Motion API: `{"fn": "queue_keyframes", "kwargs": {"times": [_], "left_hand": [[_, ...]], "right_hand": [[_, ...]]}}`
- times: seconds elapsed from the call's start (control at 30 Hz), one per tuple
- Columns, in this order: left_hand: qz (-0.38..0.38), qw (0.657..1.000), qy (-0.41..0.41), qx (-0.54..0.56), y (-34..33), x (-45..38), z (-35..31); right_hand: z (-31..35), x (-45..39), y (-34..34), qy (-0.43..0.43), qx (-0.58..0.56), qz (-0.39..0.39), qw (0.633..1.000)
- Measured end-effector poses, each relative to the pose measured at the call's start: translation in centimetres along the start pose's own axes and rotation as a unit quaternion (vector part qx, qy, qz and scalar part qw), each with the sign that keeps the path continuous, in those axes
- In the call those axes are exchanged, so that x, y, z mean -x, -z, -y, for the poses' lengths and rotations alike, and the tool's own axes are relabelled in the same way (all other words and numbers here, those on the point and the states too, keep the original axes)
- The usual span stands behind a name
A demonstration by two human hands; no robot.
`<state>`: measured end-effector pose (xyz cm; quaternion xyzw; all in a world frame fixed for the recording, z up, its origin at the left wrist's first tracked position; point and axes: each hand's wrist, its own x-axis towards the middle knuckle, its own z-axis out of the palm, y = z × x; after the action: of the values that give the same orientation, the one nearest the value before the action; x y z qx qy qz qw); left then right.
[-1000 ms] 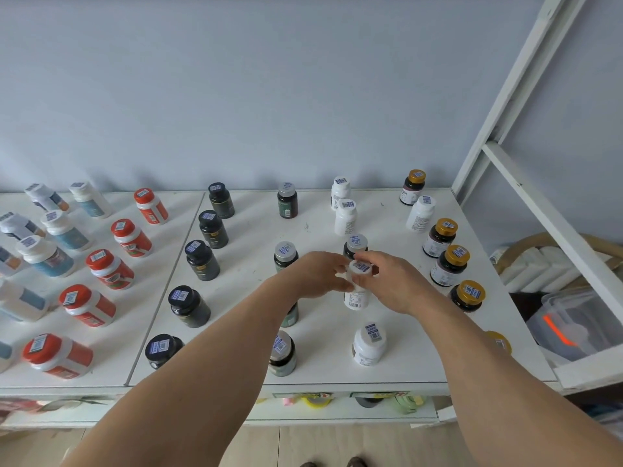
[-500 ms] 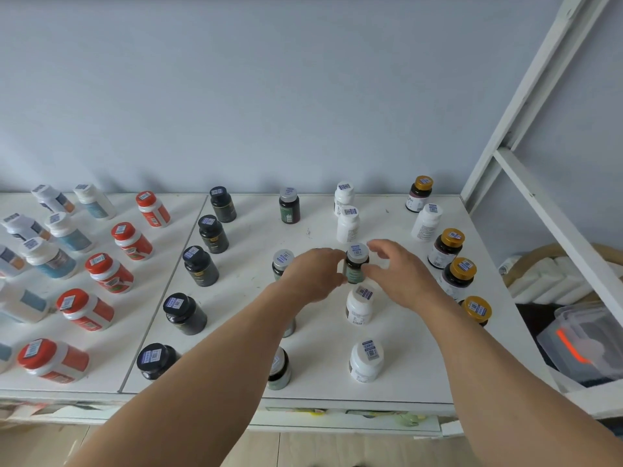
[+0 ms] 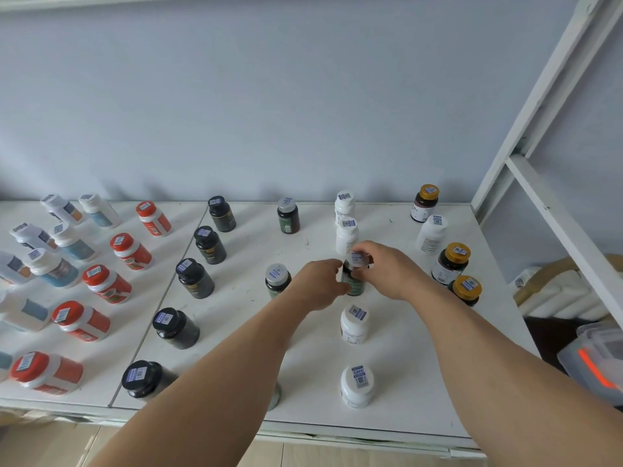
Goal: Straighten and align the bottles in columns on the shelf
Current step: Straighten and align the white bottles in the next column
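Observation:
A dark green bottle with a grey cap [image 3: 354, 274] stands mid-shelf in the white-bottle column. My left hand [image 3: 318, 281] grips its left side and my right hand [image 3: 384, 269] wraps its cap and right side. Behind it stand two white bottles [image 3: 346, 235]; in front stand two more white bottles [image 3: 354, 323], [image 3: 356, 385]. A second grey-capped green bottle [image 3: 277, 279] is just left of my left hand, and another [image 3: 288, 215] is at the back. My left forearm hides a bottle near the front edge.
Black bottles [image 3: 195, 278] form a column left of centre. Red-capped bottles [image 3: 106, 283] and white-blue ones [image 3: 50, 267] fill the left panel. Gold-capped brown bottles [image 3: 450, 267] line the right side. A white shelf frame [image 3: 556, 210] and a plastic bin [image 3: 596, 355] lie to the right.
Both hands left the white bottle nearer the front and moved back to the green grey-capped bottle, closing on it. The camera view shifted slightly.

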<state>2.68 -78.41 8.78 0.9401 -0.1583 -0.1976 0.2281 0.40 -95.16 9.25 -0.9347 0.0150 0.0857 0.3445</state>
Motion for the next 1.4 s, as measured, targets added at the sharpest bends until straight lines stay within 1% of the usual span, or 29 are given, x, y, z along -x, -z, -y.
{"fn": "queue_keyframes", "kwargs": {"times": [0.17,0.37,0.57,0.7,0.83,0.9,0.97,1.03,1.1,1.3,1.4], "left_hand": [[0.01,0.998,0.008,0.057,0.2,-0.4,-0.5],[0.069,0.984,-0.007,0.164,1.2,0.0,-0.5],[0.104,0.977,-0.007,0.185,1.9,0.1,-0.3],[0.096,0.978,-0.007,0.182,1.9,0.2,-0.4],[0.065,0.991,-0.025,0.114,2.2,-0.1,-0.9],[0.053,0.996,-0.045,0.054,2.5,-0.1,-1.2],[0.022,0.998,-0.059,-0.029,2.9,-0.1,-1.3],[-0.022,0.989,-0.071,-0.131,3.5,-0.2,-1.0],[-0.05,0.972,-0.083,-0.213,4.1,-0.2,-0.3],[-0.098,0.948,-0.103,-0.285,6.0,-1.2,2.5],[-0.108,0.944,-0.105,-0.293,7.0,-2.0,4.4]], "right_hand": [[0.9,0.3,1.5,-0.004,-0.023,-0.034,0.999],[1.6,0.4,2.6,-0.018,0.003,-0.047,0.999],[1.9,0.7,2.9,-0.028,0.005,-0.054,0.998],[2.0,0.8,2.8,-0.025,-0.016,-0.053,0.998],[1.9,0.9,2.7,-0.026,-0.039,-0.057,0.997],[1.9,0.7,2.7,-0.023,-0.044,-0.063,0.997],[2.0,0.4,2.8,-0.019,-0.044,-0.067,0.997],[2.3,0.0,3.0,-0.016,-0.037,-0.068,0.997],[2.9,-0.5,2.9,-0.013,-0.033,-0.066,0.997],[5.1,-2.3,1.9,-0.007,-0.035,-0.065,0.997],[6.3,-3.6,1.0,-0.016,-0.031,-0.067,0.997]]}}
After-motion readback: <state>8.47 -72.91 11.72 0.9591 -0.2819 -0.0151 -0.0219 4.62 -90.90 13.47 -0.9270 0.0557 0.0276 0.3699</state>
